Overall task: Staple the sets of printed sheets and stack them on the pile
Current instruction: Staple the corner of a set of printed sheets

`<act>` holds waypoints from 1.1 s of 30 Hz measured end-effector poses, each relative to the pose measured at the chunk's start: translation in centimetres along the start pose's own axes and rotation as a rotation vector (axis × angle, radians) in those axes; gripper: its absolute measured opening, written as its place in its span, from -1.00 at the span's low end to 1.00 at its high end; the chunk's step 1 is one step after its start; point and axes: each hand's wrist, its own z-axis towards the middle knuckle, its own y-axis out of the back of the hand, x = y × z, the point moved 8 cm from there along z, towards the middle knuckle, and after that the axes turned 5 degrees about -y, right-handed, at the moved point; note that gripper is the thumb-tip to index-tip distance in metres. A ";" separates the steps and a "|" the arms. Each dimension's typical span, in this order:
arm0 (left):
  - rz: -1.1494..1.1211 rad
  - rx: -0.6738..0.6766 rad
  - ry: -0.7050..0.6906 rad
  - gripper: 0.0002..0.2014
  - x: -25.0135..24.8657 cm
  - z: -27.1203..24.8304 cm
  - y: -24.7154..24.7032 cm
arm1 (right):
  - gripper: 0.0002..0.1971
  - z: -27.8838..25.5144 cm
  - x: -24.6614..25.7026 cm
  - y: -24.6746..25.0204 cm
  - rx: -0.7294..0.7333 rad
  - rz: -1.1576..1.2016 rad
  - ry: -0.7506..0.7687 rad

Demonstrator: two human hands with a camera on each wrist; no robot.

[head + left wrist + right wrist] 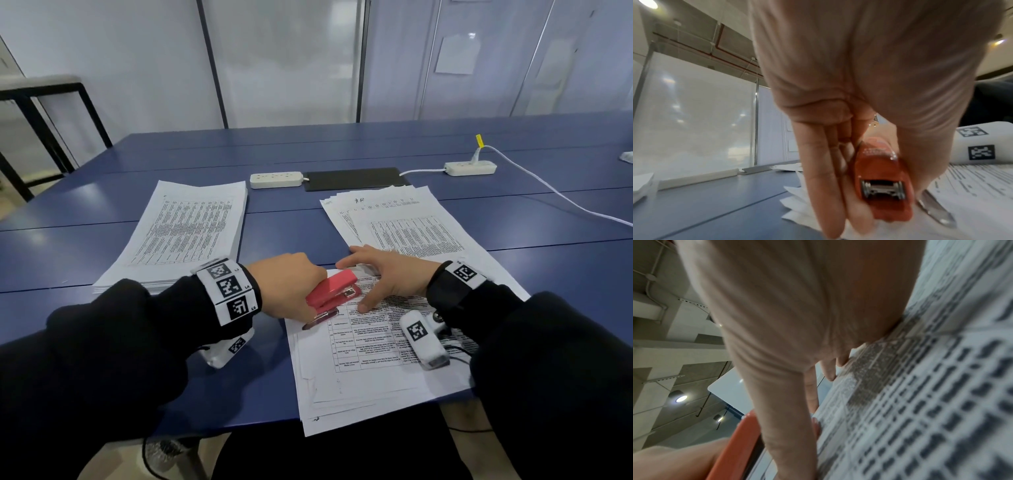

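Note:
My left hand (pixel 301 284) grips a red stapler (pixel 332 294) at the top left corner of a set of printed sheets (pixel 359 359) lying near the table's front edge. In the left wrist view, fingers (pixel 824 178) and thumb clamp the stapler (pixel 884 178) from both sides, with its metal base (pixel 935 211) on the paper. My right hand (pixel 373 281) lies flat with straight fingers on the same set beside the stapler's mouth. Its palm (pixel 797 321) presses the print (pixel 920 402). A thick neat pile of sheets (pixel 185 233) lies at the left.
Loose fanned sheets (pixel 404 226) lie behind the right hand. Two white power strips (pixel 276 179) (pixel 470 168), a black pad (pixel 354 178) and a white cable (pixel 548 192) lie further back on the blue table (pixel 85 246). A black-framed table (pixel 41 102) stands off to the left.

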 end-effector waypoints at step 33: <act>-0.111 -0.037 0.106 -0.71 1.8 -3.9 -1.5 | -0.11 0.0 0.0 0.4 -0.006 -0.008 -0.023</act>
